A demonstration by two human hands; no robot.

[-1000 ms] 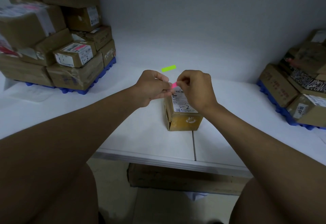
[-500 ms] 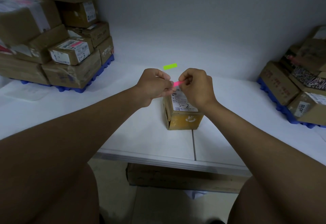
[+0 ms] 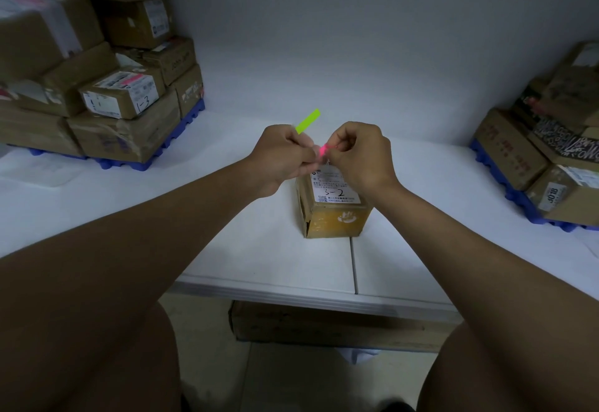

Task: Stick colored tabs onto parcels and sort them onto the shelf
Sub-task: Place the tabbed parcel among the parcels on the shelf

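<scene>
Head view: our left hand [image 3: 285,155] and right hand [image 3: 359,155] pinch a pink tab [image 3: 323,151] above the parcel [image 3: 334,207]; a green tab [image 3: 308,121] sticks up from our left.

The far top of the small parcel [image 3: 335,207] is hidden behind the right hand [image 3: 359,155] and left hand [image 3: 285,155]. Only a blurred bit of the pink tab [image 3: 322,151] is seen between the fingertips; the exact grip cannot be told. The near end of the green tab [image 3: 308,121] is covered by the left hand. The left stack of boxes [image 3: 97,87] and the right stack [image 3: 551,152] are cut off by the picture's edges. Small label print cannot be read.
</scene>
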